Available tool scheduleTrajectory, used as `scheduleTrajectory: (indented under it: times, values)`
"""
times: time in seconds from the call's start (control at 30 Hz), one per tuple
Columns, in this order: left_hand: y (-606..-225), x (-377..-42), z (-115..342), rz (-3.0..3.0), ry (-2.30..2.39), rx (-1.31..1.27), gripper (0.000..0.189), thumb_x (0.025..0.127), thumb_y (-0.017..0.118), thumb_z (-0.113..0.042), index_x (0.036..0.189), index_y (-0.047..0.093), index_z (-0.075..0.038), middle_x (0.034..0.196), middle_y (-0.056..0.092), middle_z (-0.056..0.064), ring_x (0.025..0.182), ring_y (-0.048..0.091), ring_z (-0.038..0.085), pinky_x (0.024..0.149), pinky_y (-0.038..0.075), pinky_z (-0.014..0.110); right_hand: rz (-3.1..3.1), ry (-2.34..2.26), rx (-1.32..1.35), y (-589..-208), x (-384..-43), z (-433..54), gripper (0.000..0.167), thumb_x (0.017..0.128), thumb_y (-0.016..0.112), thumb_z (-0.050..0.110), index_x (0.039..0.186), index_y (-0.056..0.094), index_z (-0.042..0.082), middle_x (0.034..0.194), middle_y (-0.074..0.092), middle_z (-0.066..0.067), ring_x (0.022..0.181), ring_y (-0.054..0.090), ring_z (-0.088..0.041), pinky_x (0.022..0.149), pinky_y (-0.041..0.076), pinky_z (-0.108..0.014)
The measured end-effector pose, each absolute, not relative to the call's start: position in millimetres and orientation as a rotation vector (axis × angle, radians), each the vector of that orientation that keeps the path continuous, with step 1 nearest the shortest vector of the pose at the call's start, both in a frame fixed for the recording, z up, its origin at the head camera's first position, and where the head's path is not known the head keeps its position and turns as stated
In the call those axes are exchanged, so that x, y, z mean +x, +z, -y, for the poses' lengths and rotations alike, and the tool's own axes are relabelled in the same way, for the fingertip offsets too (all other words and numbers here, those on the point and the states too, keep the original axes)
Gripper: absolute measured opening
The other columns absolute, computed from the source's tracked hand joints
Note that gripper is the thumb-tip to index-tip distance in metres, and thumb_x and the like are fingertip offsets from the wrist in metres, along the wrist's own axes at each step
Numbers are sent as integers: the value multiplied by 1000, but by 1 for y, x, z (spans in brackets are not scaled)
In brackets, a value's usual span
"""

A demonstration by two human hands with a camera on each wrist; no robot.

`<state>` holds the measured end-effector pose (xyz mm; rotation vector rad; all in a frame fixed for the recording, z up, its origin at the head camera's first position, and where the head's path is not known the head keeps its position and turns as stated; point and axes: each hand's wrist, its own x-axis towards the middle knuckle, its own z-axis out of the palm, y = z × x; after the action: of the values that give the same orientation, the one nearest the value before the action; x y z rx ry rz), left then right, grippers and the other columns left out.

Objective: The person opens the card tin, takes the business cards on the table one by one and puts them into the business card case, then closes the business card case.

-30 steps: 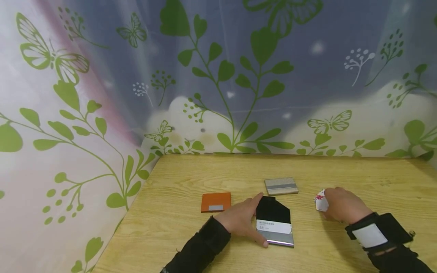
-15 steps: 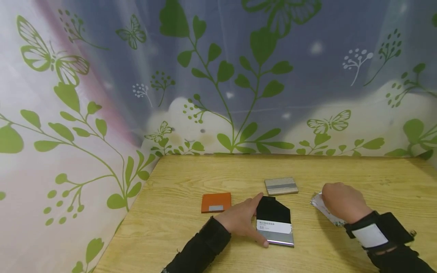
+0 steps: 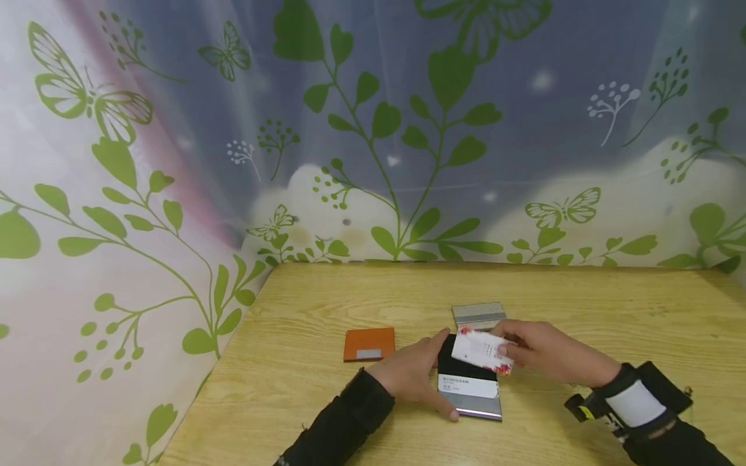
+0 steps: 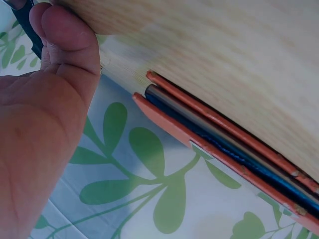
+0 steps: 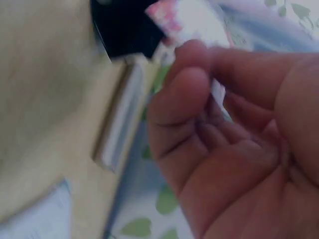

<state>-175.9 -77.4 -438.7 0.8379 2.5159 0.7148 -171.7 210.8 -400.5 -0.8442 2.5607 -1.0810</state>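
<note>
An open card case [image 3: 473,408], with a black flap and silver lower part, lies on the table with a white card in it. My left hand [image 3: 410,372] holds it from the left, fingers by the flap's corner and thumb at the lower edge. My right hand [image 3: 548,349] pinches a white business card [image 3: 474,347] with pink floral corners, held over the black flap. In the right wrist view, thumb and fingertips grip this blurred card [image 5: 199,22]. The left wrist view shows my left hand [image 4: 50,114], but the case is mostly hidden there.
An orange card case [image 3: 368,344] with a silver plate lies to the left on the wooden table [image 3: 291,304]. Behind the black case is a grey card case [image 3: 478,314], partly covered. A white card [image 5: 40,214] shows low in the right wrist view. Patterned curtain hangs behind.
My right hand has moved left from the table's right side, bringing the floral card over the black flap. The left hand and the cases have stayed in place.
</note>
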Motion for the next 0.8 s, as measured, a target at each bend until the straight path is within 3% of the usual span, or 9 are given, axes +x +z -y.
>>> scheduleTrajectory:
  times: [0.13,0.3,0.7,0.8]
  values:
    - [-439,-176,76,-2512,733,825,135,68,94,-58,168,11,-20,162,39,4,138,44,11,112,41,35,-2601,-1030,-889,-413,-170,-197,14,103,66,13,115,67,8,81,61,7,66,52,-4,57,46,-25]
    - [-438,-175,75,-2535,697,812,136,67,93,-61,168,12,-20,162,38,4,137,44,9,113,40,35,-2738,-926,-837,-423,-168,-187,15,100,70,10,114,69,6,88,64,8,71,52,-3,60,46,-25]
    - [-438,-175,76,-2531,711,810,136,67,93,-60,168,12,-19,161,39,2,135,45,7,113,40,33,-2626,-1099,-907,-427,-168,-188,13,104,65,15,115,68,9,85,60,8,71,52,-3,60,45,-24]
    - [-439,-175,76,-2525,715,818,136,68,93,-60,168,11,-18,164,36,3,141,42,10,114,40,35,-2599,-1083,-924,-430,-168,-187,9,103,66,17,111,69,13,85,61,9,72,52,-3,60,45,-24]
